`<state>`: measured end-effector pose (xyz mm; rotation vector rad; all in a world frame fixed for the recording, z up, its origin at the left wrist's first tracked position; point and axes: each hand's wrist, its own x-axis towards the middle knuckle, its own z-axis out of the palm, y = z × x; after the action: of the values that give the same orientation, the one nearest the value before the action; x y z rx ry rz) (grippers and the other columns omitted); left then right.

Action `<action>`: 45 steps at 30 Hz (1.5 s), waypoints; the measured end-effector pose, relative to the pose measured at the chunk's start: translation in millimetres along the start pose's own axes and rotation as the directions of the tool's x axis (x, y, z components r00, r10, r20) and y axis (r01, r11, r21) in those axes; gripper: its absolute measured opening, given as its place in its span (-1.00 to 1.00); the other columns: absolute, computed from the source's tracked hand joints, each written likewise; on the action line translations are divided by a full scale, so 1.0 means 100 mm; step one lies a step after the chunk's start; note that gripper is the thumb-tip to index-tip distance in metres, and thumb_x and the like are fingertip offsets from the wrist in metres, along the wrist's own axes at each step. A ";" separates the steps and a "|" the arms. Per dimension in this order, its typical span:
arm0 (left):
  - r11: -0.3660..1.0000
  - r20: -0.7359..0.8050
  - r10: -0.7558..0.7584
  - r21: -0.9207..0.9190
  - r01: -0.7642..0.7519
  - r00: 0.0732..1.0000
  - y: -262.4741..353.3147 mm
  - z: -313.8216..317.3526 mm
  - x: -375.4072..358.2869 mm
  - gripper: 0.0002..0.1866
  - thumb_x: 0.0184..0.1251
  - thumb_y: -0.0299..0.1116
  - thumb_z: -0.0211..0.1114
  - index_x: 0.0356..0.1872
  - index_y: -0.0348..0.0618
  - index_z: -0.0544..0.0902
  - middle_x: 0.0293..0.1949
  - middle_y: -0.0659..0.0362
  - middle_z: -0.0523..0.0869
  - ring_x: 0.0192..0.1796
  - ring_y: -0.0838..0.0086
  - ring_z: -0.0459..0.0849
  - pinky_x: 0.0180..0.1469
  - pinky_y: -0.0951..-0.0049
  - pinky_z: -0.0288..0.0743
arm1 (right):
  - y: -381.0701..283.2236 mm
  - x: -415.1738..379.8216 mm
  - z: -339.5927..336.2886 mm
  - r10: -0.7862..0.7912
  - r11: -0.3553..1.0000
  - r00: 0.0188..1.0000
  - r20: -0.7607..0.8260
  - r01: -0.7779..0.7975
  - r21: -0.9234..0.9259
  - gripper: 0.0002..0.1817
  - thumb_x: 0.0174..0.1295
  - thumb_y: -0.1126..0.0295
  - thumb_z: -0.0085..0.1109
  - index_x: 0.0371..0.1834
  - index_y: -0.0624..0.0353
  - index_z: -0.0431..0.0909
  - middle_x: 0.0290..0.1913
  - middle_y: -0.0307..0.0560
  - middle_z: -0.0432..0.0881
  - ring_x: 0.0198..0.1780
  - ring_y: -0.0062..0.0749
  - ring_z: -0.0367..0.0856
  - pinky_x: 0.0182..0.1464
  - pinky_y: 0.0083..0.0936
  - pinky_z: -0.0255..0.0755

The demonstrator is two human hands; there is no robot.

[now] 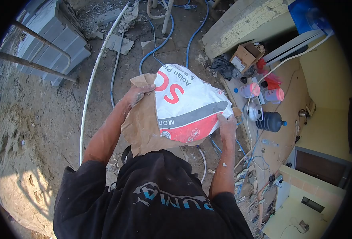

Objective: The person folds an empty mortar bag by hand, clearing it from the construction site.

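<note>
A torn paper mortar bag (196,105), printed white, grey and red with a brown paper layer (140,127) showing on the left, is spread out in front of my chest. At its upper left edge my left hand (140,95) is closed, gripping the paper with the thumb on top. My right hand (226,122) pinches the right edge near the red band. Both hands look dusty, and the fingers beneath the paper are hidden. The ground directly under the bag is covered from view.
Blue hoses (156,49) and a pale pipe (97,69) run over the dirt. Grey blocks (56,44) are stacked at upper left beside metal bars (36,65). On the right ledge are a dark water jug (269,121), pink-lidded containers (274,95) and a cardboard box (245,57).
</note>
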<state>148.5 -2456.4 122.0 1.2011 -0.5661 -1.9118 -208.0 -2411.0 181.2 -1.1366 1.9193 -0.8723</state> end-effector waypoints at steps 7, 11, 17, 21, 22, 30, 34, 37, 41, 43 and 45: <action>0.949 -0.009 -0.255 -0.192 0.249 0.967 -0.28 -0.06 0.17 -0.71 0.18 -0.43 0.36 -0.07 -0.29 0.64 -0.22 0.05 0.76 -0.25 0.29 0.78 -0.14 0.29 0.69 | -0.58 0.44 -0.45 -0.366 0.691 0.930 0.032 0.294 -0.660 -0.57 0.21 0.33 0.16 0.10 0.36 0.53 0.03 0.31 0.65 0.08 0.19 0.61 0.13 -0.15 0.45; 0.945 -0.094 -0.326 -0.064 0.321 0.941 -0.59 -0.25 0.29 -0.72 0.10 -0.45 0.32 -0.14 -0.33 0.68 -0.26 0.00 0.77 -0.30 0.25 0.78 -0.20 0.22 0.68 | -1.20 0.48 -0.31 -0.695 0.436 0.679 0.236 0.659 -0.613 -0.71 0.23 0.43 0.10 0.01 0.19 0.59 -0.05 0.22 0.67 0.00 0.13 0.64 0.07 -0.12 0.49; 0.955 -0.186 -0.294 -0.017 0.296 0.937 -1.16 -0.57 0.44 -0.75 0.18 -0.39 0.31 -0.12 -0.22 0.69 -0.21 0.07 0.77 -0.25 0.30 0.75 -0.16 0.26 0.67 | -1.34 -0.02 0.50 -0.583 0.378 0.536 0.610 0.844 -0.380 -0.81 0.29 0.42 0.01 -0.17 0.15 0.64 -0.22 0.09 0.68 -0.14 0.05 0.68 -0.04 -0.09 0.52; 0.843 0.129 -0.122 -0.510 0.172 0.984 -1.05 -0.34 -0.07 -0.76 0.32 -0.31 0.30 -0.06 -0.16 0.67 -0.13 0.11 0.75 -0.15 0.33 0.74 -0.08 0.24 0.67 | -0.54 -0.62 1.00 -0.317 0.387 0.473 0.822 0.856 -0.343 -0.76 0.24 0.42 0.04 -0.09 0.07 0.65 -0.20 0.06 0.69 -0.16 0.01 0.71 -0.12 -0.12 0.57; 0.851 0.113 -0.107 -0.504 0.150 0.988 -1.17 -0.44 -0.13 -0.76 0.34 -0.30 0.30 -0.03 -0.14 0.66 -0.10 0.12 0.74 -0.11 0.35 0.74 -0.05 0.26 0.66 | -0.39 -0.75 1.05 -0.294 0.428 0.479 0.827 0.839 -0.334 -0.78 0.27 0.41 0.03 -0.10 0.09 0.63 -0.21 0.08 0.67 -0.16 0.04 0.70 -0.10 -0.09 0.55; 0.786 0.028 -0.449 -0.463 0.409 0.893 -1.44 -0.83 -0.11 -0.74 0.34 -0.17 0.36 -0.12 -0.12 0.69 -0.19 0.20 0.76 -0.22 0.42 0.75 -0.16 0.33 0.67 | 0.25 -1.40 1.37 -0.080 0.664 0.444 0.892 0.691 -0.285 -0.71 0.24 0.38 0.05 -0.01 0.06 0.64 -0.16 0.12 0.65 -0.06 0.07 0.66 0.00 -0.07 0.52; 0.816 0.016 -0.577 0.055 0.576 0.816 -1.20 -0.71 -0.21 -0.60 0.22 -0.11 0.48 -0.02 -0.14 0.72 -0.09 0.17 0.77 -0.12 0.40 0.74 -0.05 0.37 0.62 | 0.30 -1.46 1.58 -0.041 0.776 0.334 0.942 0.605 -0.181 -0.68 0.23 0.28 0.11 -0.01 0.09 0.68 -0.13 0.07 0.66 0.00 0.03 0.63 0.07 -0.12 0.50; 0.649 0.059 -0.624 0.595 0.474 0.779 -1.15 -0.74 -0.19 -0.46 0.07 -0.11 0.56 0.06 -0.17 0.71 -0.02 0.13 0.77 -0.04 0.37 0.72 0.05 0.35 0.57 | 0.36 -1.44 1.74 -0.021 0.905 0.221 0.975 0.419 -0.076 -0.63 0.33 0.09 0.10 -0.15 0.18 0.69 -0.18 -0.03 0.67 -0.12 -0.16 0.69 -0.04 -0.28 0.56; 0.373 -0.119 -0.594 0.836 0.403 0.796 -1.25 -0.78 -0.20 -0.37 -0.08 -0.20 0.59 0.08 -0.24 0.69 -0.01 0.08 0.76 -0.03 0.34 0.71 0.10 0.30 0.53 | 0.54 -1.19 1.73 0.430 0.875 0.247 0.868 -0.352 -0.333 -0.58 0.40 0.03 0.12 -0.05 0.22 0.60 -0.21 -0.14 0.66 -0.29 -0.40 0.68 -0.20 -0.45 0.59; 0.405 -0.130 -0.559 0.819 0.406 0.819 -1.40 -0.96 -0.16 -0.39 -0.09 -0.23 0.59 0.08 -0.23 0.69 -0.03 0.07 0.76 -0.04 0.33 0.71 0.11 0.29 0.52 | 0.92 -1.11 1.72 0.602 0.689 0.314 0.735 -0.670 -0.278 -0.60 0.41 0.08 0.13 0.04 0.22 0.52 -0.23 -0.17 0.66 -0.36 -0.48 0.65 -0.26 -0.51 0.59; 0.575 0.023 -0.501 0.756 0.313 0.865 -1.50 -1.08 -0.18 -0.48 -0.08 -0.25 0.60 -0.03 -0.21 0.72 -0.09 0.10 0.77 -0.09 0.34 0.71 0.04 0.31 0.55 | 0.99 -1.05 1.71 0.626 0.575 0.366 0.689 -0.813 -0.090 -0.53 0.37 0.15 0.20 0.21 0.22 0.45 -0.16 -0.15 0.64 -0.28 -0.44 0.64 -0.19 -0.34 0.61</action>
<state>191.1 -2350.0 -24.2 1.7339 -1.4008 -2.3307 -68.0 -2309.9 38.6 -0.2191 1.3689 -0.1325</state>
